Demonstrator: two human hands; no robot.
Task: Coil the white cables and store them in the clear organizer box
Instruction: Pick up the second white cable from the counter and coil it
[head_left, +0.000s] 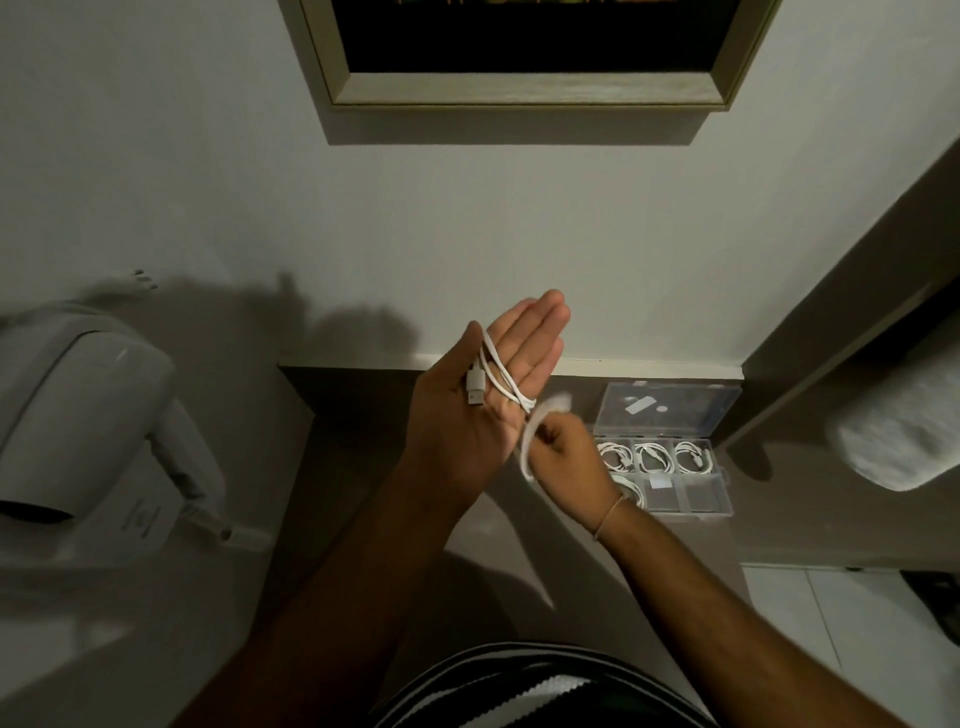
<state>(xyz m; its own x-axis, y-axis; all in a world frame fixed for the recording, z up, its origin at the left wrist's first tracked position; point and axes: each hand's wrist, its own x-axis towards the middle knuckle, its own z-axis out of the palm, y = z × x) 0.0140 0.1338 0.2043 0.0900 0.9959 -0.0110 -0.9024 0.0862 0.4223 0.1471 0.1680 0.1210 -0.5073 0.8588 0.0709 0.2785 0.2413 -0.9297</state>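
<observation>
Above the desk (363, 467), the left hand (483, 384) is held palm up with fingers straight and together, thumb pressing a white cable (501, 382) against the palm; its USB plug (475, 388) lies near the thumb base, and loops wrap around the fingers. Just beside it, the right hand (563, 452) is curled, pinching the cable's blurred free end. Farther right on the desk sits the clear organizer box (670, 457), lid raised, with coiled white cables in four compartments. A framed picture (524, 88) hangs on the wall above, and a wall-mounted hair dryer (88, 415) sits at far left
</observation>
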